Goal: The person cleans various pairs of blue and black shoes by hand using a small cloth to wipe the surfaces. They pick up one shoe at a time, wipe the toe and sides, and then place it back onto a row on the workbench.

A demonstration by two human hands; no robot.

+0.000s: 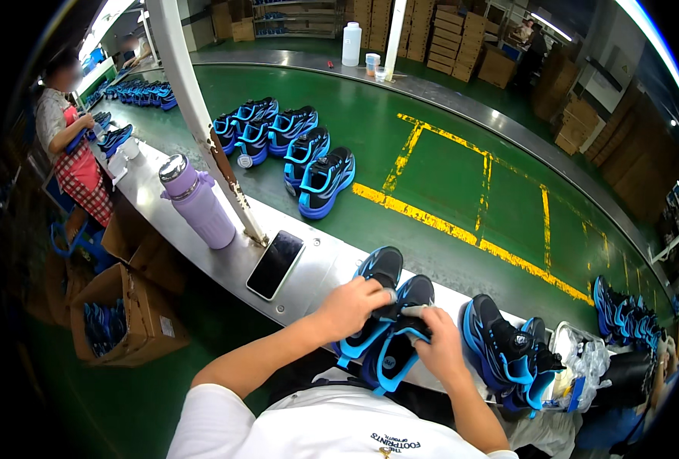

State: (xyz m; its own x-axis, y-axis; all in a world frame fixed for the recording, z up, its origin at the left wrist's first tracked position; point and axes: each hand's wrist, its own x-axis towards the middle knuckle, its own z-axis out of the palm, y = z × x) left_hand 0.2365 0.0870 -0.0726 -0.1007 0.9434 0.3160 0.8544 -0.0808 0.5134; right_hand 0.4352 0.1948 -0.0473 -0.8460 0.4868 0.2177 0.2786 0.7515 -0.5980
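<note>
Two black and blue sneakers stand side by side in front of me on the metal ledge, toes pointing away. My left hand (358, 304) bends over the left sneaker (381, 266), fingers closed at its tongue. On the right sneaker (416, 291), my right hand (440, 342) pinches the upper near the opening. Some fingertips wear pale coverings. What lies right under the fingers is hidden. Another pair of the same sneakers (496, 336) rests to the right of my right hand.
A phone (276, 265) and a purple bottle (200, 205) stand left on the ledge (324, 260), by a white post (194, 115). Several sneakers (328, 180) sit on the green belt (431, 176). A tray of plastic bags (576, 367) is right; a carton (136, 321) is lower left. Other people work nearby.
</note>
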